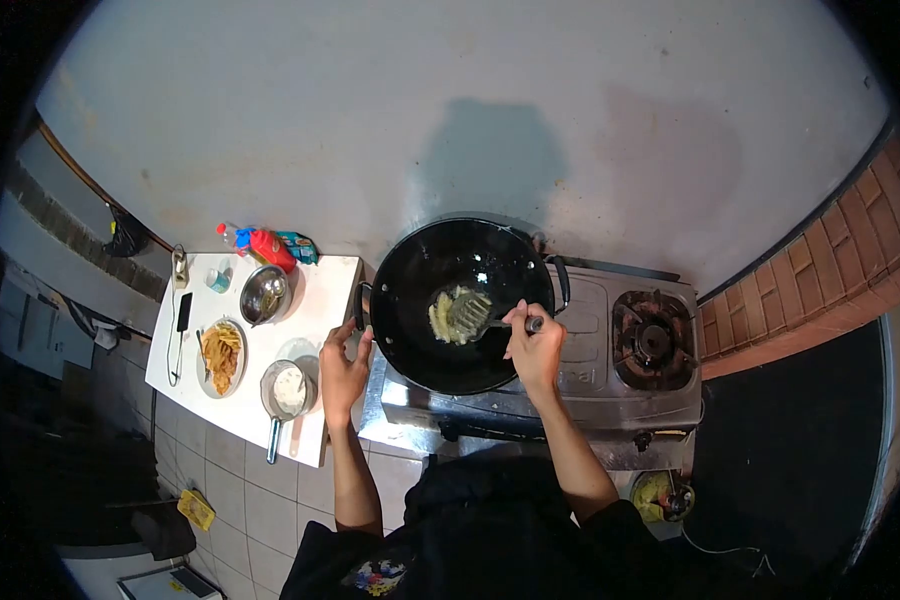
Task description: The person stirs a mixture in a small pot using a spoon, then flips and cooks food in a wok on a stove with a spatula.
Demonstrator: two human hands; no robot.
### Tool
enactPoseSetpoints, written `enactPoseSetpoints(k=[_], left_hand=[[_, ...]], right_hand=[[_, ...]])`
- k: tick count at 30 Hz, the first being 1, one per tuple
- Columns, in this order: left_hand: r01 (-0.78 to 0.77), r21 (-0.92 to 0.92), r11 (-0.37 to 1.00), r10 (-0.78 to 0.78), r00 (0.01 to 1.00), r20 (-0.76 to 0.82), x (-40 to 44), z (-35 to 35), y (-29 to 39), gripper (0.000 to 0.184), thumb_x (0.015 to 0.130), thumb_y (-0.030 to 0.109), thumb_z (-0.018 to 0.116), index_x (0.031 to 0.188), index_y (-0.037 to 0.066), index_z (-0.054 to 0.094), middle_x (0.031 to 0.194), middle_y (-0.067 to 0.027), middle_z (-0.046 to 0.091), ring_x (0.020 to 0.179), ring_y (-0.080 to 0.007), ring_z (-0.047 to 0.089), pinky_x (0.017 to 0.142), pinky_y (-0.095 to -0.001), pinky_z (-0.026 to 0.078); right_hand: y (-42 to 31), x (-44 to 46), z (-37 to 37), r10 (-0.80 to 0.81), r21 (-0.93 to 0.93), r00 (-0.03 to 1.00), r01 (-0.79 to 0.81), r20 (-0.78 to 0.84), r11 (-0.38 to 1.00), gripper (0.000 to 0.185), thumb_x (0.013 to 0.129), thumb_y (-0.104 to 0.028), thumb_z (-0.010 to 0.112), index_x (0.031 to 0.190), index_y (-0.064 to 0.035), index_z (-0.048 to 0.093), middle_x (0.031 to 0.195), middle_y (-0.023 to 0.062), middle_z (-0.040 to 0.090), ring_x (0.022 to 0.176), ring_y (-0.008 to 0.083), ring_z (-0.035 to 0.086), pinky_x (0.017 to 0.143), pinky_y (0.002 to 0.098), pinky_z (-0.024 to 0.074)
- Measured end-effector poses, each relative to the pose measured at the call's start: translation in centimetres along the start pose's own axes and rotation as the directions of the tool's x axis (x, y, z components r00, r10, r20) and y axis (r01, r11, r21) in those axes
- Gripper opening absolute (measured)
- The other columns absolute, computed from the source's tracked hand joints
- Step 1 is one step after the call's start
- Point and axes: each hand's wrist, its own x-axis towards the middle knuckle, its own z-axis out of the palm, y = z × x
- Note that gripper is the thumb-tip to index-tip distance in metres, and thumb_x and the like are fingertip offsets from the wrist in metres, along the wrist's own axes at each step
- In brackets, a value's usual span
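A large black wok [425, 355] sits on the stove, with pale pieces of food [439, 318] frying in oil at its middle. My right hand [537, 345] is closed around the handle of a slotted spatula [470, 316]. The spatula's head rests over the food and hides part of it. At the wok's left side, my left hand [344, 372] has its thumb and fingers at the lower end of the loop handle [361, 300], gripping it.
A white table [240, 425] on the left bears a plate of fried food [222, 358], a steel bowl [266, 294], a saucepan with white contents [289, 388], a red bottle [272, 250] and a phone [184, 312]. Right of the wok is a second burner [653, 342], beside a brick ledge [800, 270].
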Motion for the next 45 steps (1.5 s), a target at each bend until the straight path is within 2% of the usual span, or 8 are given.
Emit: enactPoseSetpoints(k=[7, 15, 17, 24, 26, 37, 39, 45], left_hand=[[0.010, -0.003, 1.000, -0.010, 1.000, 0.014, 0.1, -0.2, -0.1, 0.042, 0.089, 0.020, 0.066, 0.116, -0.011, 0.060, 0.109, -0.0281, 0.063, 0.101, -0.0380, 0.064, 0.087, -0.0393, 0.049], [0.013, -0.004, 1.000, -0.013, 1.000, 0.000, 0.2, -0.1, 0.1, 0.041, 0.089, 0.022, 0.066, 0.113, -0.011, 0.061, 0.109, -0.0289, 0.063, 0.103, -0.0395, 0.063, 0.089, -0.0403, 0.048], [0.014, 0.002, 1.000, -0.014, 1.000, 0.002, 0.1, -0.1, 0.1, 0.041, 0.089, 0.022, 0.066, 0.113, -0.011, 0.061, 0.109, -0.0292, 0.063, 0.103, -0.0401, 0.063, 0.090, -0.0406, 0.047], [0.008, -0.012, 1.000, -0.008, 1.000, -0.007, 0.1, -0.1, 0.0, 0.041, 0.089, 0.022, 0.066, 0.112, -0.011, 0.062, 0.109, -0.0295, 0.063, 0.103, -0.0405, 0.062, 0.090, -0.0404, 0.047], [0.003, -0.012, 1.000, -0.004, 1.000, -0.012, 0.0, -0.1, -0.1, 0.041, 0.089, 0.022, 0.066, 0.112, -0.011, 0.062, 0.109, -0.0295, 0.063, 0.103, -0.0404, 0.063, 0.090, -0.0403, 0.047], [0.004, -0.031, 1.000, -0.004, 1.000, -0.016, 0.2, 0.1, -0.1, 0.041, 0.088, 0.021, 0.067, 0.112, -0.011, 0.062, 0.106, -0.0282, 0.064, 0.100, -0.0386, 0.064, 0.088, -0.0396, 0.048], [0.002, -0.025, 1.000, -0.002, 1.000, -0.014, 0.2, 0.1, -0.1, 0.041, 0.088, 0.021, 0.067, 0.112, -0.011, 0.062, 0.105, -0.0281, 0.064, 0.100, -0.0386, 0.064, 0.088, -0.0396, 0.048], [-0.009, -0.014, 1.000, 0.009, 1.000, -0.016, 0.2, 0.1, -0.6, 0.042, 0.088, 0.022, 0.067, 0.112, -0.011, 0.062, 0.104, -0.0282, 0.064, 0.099, -0.0389, 0.064, 0.088, -0.0398, 0.048]], right_hand=[[-0.3, -0.2, 1.4, -0.004, 0.130, 1.000, 0.004, -0.002, 0.991, 0.030, 0.096, -0.014, 0.055, 0.072, 0.0023, 0.060, 0.047, 0.0058, 0.053, 0.038, 0.0113, 0.054, 0.035, 0.0265, 0.0412], [0.8, 0.1, 2.3, 0.012, 0.030, 1.000, -0.013, 0.028, 0.999, 0.028, 0.094, -0.012, 0.057, 0.070, 0.0025, 0.061, 0.047, 0.0069, 0.053, 0.037, 0.0116, 0.053, 0.035, 0.0289, 0.0387], [0.9, 0.2, 2.2, -0.049, 0.023, 0.999, 0.049, 0.018, 0.999, 0.027, 0.094, -0.011, 0.057, 0.070, 0.0024, 0.061, 0.047, 0.0073, 0.054, 0.036, 0.0118, 0.053, 0.035, 0.0300, 0.0374], [0.1, 0.6, 1.6, -0.021, 0.080, 0.998, 0.017, 0.058, 0.997, 0.028, 0.096, -0.012, 0.056, 0.072, 0.0022, 0.061, 0.049, 0.0059, 0.056, 0.039, 0.0100, 0.053, 0.036, 0.0270, 0.0415], [0.0, 1.0, 1.3, -0.030, 0.117, 0.999, 0.026, 0.026, 0.993, 0.028, 0.096, -0.013, 0.056, 0.074, 0.0025, 0.061, 0.050, 0.0051, 0.055, 0.040, 0.0091, 0.053, 0.036, 0.0260, 0.0431], [1.3, 1.2, 0.9, 0.053, 0.083, 0.999, -0.054, 0.014, 0.995, 0.029, 0.097, -0.013, 0.054, 0.072, 0.0009, 0.060, 0.047, 0.0035, 0.051, 0.038, 0.0084, 0.050, 0.036, 0.0256, 0.0417], [1.3, 1.1, 0.9, 0.017, 0.036, 0.999, -0.018, 0.036, 0.999, 0.032, 0.099, -0.015, 0.052, 0.073, 0.0032, 0.058, 0.059, 0.0050, 0.058, 0.039, 0.0071, 0.049, 0.035, 0.0236, 0.0395], [1.1, 1.0, 0.8, 0.008, 0.154, 0.999, -0.016, 0.053, 0.988, 0.031, 0.099, -0.016, 0.052, 0.076, 0.0034, 0.058, 0.066, 0.0070, 0.062, 0.040, 0.0077, 0.051, 0.036, 0.0238, 0.0430]])
